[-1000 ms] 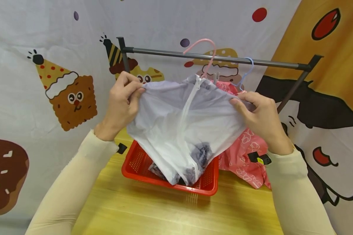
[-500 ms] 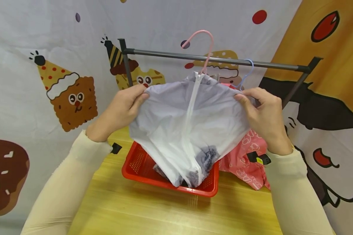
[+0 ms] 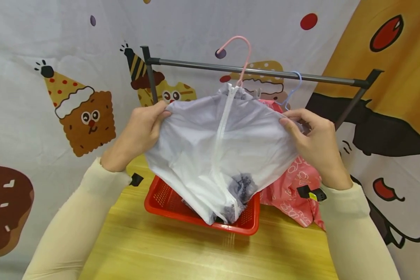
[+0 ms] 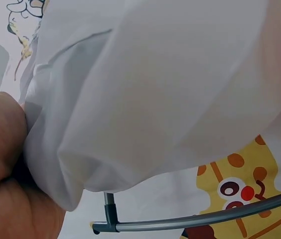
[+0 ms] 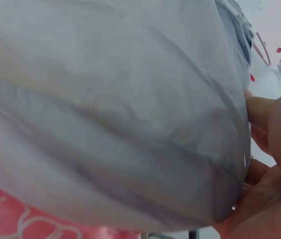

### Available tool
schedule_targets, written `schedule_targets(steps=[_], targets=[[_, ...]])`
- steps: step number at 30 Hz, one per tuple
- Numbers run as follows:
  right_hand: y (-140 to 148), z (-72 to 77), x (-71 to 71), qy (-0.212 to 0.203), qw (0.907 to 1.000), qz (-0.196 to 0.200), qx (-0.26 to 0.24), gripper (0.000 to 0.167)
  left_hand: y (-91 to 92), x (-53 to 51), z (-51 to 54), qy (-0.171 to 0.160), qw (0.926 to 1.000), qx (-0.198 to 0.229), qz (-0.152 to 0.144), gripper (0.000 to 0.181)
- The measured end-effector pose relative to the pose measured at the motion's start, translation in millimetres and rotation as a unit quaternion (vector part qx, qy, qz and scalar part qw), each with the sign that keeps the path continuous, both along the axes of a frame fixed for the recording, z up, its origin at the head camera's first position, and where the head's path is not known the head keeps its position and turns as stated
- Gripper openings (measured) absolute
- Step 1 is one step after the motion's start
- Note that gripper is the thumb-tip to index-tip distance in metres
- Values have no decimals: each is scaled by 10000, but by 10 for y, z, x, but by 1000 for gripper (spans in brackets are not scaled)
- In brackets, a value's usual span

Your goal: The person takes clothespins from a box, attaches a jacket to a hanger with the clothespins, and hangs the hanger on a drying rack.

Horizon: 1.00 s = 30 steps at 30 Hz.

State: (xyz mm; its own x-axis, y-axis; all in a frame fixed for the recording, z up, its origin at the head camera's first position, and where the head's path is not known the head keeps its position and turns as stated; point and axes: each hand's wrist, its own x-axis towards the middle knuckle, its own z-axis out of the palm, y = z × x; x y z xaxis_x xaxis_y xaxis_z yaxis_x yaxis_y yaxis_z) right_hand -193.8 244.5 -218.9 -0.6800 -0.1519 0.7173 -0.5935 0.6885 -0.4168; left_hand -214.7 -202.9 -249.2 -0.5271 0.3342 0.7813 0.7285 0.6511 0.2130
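A thin white and pale purple zip garment point(image 3: 199, 144) is spread between both hands, a pink hanger point(image 3: 247, 58) rising from its collar. The left hand point(image 3: 136, 130) pinches one shoulder edge between thumb and fingers; the right hand point(image 3: 316, 144) pinches the opposite one. In the left wrist view the left hand point(image 4: 16, 174) is beside the drooping cloth point(image 4: 145, 99). The right wrist view has the right hand point(image 5: 275, 164) at the edge of the fabric point(image 5: 130, 109). The hanger's hook stands in front of the rail, and whether they touch I cannot tell.
A grey rack rail point(image 3: 196, 66) crosses behind the garment. On it hangs a blue hanger point(image 3: 294, 89); a pink patterned garment point(image 3: 294, 194) is below, at the right. The red basket point(image 3: 196, 223) with dark cloth inside sits on the yellow wood-grain table point(image 3: 168, 252).
The garment and pink hanger rose, then shifted slightly left. The left hand moved down and left overall, while the right hand moved a little right. Both kept their pinch.
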Motion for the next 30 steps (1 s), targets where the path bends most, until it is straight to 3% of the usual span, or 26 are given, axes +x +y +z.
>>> schedule_targets(steps=[5, 17, 25, 30], targets=[[86, -32, 29, -208, 9997, -30, 123, 22, -22, -2, -42, 126, 9999, 96, 34, 19], [354, -147, 98, -674, 9974, -64, 262, 26, -44, 17, -114, -21, 9996, 210, 161, 20], [522, -172, 94, -560, 9978, -39, 355, 27, -64, -7, -152, -69, 9995, 249, 160, 20], [756, -169, 98, -593, 9969, -409, 302, 27, -113, 6, -195, -133, 9992, 332, 170, 18]])
